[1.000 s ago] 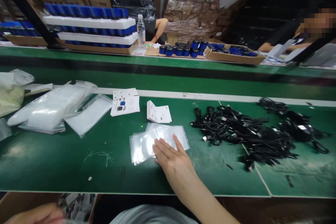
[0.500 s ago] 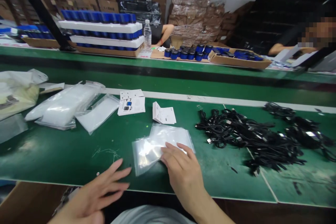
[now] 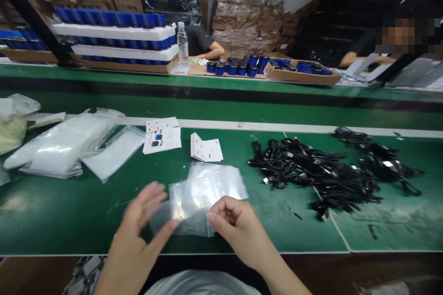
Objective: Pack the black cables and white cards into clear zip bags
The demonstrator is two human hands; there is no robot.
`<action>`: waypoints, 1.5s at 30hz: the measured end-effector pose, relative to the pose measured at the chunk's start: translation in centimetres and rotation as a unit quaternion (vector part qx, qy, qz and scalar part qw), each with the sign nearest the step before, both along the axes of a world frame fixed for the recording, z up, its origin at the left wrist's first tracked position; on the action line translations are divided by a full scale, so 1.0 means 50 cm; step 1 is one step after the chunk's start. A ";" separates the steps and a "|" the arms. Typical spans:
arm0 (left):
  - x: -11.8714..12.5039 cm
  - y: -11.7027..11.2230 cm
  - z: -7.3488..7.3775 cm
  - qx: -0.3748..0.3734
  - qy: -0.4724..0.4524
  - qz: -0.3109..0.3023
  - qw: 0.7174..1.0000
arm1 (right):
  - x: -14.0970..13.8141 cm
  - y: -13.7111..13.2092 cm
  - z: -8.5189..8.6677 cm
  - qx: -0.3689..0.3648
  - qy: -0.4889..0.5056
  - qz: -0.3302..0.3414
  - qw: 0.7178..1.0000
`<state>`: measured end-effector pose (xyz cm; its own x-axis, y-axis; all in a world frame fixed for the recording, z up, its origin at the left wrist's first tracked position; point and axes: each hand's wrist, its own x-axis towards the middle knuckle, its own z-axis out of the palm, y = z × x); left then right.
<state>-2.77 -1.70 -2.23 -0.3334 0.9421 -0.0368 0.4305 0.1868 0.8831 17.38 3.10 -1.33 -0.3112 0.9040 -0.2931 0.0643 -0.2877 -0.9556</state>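
Observation:
My right hand (image 3: 235, 228) pinches the right edge of one small clear plastic bag (image 3: 183, 219), lifted just off the green mat. My left hand (image 3: 140, 226) has its fingers spread and touches the bag's left edge, thumb below it. Behind the bag lies a loose stack of the same clear bags (image 3: 211, 184). A folded white card (image 3: 206, 150) sits beyond the stack, and printed cards (image 3: 162, 136) lie to its left. A tangled pile of black cables (image 3: 311, 170) lies to the right of my hands.
Bulkier packs of plastic bags (image 3: 65, 143) lie at the left. Beyond a green conveyor, trays of blue-capped jars (image 3: 114, 32), loose jars (image 3: 238, 65) and a water bottle (image 3: 182, 44) stand. Two other people sit on the far side. A cardboard box (image 3: 20, 276) is below the table edge.
My left hand rose from below the table edge to the bags. My right hand went from pressing flat on the stack to pinching one bag and lifting it toward me.

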 end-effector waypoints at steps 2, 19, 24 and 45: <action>0.004 -0.009 0.005 0.112 0.131 0.047 0.984 | -0.014 -0.002 -0.003 -0.013 -0.001 -0.015 1.000; 0.040 -0.002 0.032 0.063 0.097 -0.201 0.973 | -0.041 -0.014 0.000 -0.075 0.124 0.050 0.988; 0.045 -0.003 0.038 0.022 0.107 -0.203 0.973 | -0.039 -0.017 -0.001 0.005 0.033 0.070 0.997; 0.065 0.019 -0.014 0.114 0.182 -0.207 0.954 | -0.057 -0.051 -0.019 0.440 -0.382 0.014 0.812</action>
